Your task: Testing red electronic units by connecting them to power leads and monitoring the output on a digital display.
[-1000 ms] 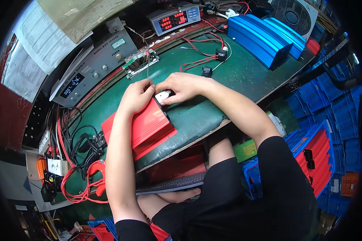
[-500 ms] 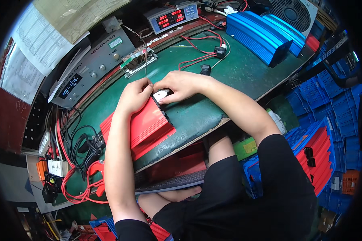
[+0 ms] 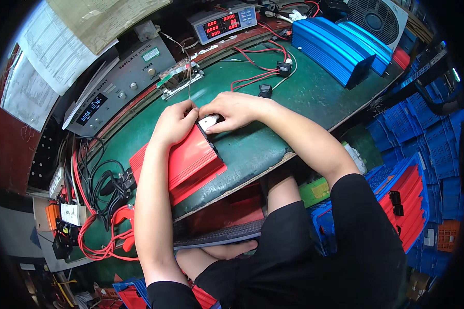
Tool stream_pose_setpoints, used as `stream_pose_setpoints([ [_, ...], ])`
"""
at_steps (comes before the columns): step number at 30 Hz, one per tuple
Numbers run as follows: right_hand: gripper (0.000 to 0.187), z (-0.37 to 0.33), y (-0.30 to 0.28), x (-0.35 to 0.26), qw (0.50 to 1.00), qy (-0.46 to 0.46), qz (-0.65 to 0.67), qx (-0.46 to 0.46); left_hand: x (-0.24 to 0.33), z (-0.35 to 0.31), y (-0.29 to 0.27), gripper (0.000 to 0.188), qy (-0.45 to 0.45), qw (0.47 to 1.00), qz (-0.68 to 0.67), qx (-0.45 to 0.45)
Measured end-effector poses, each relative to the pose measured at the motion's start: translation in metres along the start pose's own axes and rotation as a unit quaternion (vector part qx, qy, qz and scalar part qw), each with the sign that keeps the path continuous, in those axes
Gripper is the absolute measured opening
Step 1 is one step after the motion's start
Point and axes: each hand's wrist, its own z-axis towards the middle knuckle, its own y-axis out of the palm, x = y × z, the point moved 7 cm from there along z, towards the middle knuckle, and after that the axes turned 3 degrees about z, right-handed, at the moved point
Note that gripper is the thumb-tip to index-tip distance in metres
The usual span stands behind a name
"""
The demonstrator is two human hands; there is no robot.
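Observation:
A red ribbed metal box point(image 3: 193, 157), looking like a power inverter, lies on the green bench under my left forearm. At its far end, my right hand point(image 3: 234, 110) pinches a white plug point(image 3: 208, 122) against the end panel; whether the plug is fully seated is hidden. My left hand point(image 3: 176, 123) is curled over the box's far left corner, thumb and fingers close together. What its fingertips grip cannot be made out. A thin wire point(image 3: 189, 88) runs down to the bench just beyond that hand.
Beyond the hands lie red leads with black sockets point(image 3: 283, 68) and blue ribbed boxes point(image 3: 332, 49). A grey power supply point(image 3: 123, 85) and a meter with red digits point(image 3: 224, 23) line the back. Tangled black cables point(image 3: 111, 190) sit left; blue crates point(image 3: 404, 121) are stacked right.
The view has shifted slightly. Both hands keep almost the same hold on the box and plug, and the power supply's display reading has altered.

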Motion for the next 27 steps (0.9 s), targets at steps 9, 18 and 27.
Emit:
stream_pose_setpoints([
  [9, 0.043, -0.012, -0.015, 0.019, 0.980, 0.149, 0.085, -0.103, 0.003, 0.001, 0.002, 0.031, 0.016, 1.000, 0.004, -0.009],
  [18, 0.046, -0.023, 0.027, 0.010, 0.879, 0.193, 0.319, -0.296, 0.001, 0.001, 0.003, 0.030, 0.027, 1.000, -0.010, -0.004],
  [27, 0.045, -0.019, 0.035, 0.016, 0.869, 0.204, 0.336, -0.300, 0.003, 0.000, 0.003, 0.029, 0.033, 0.999, -0.012, -0.015],
])
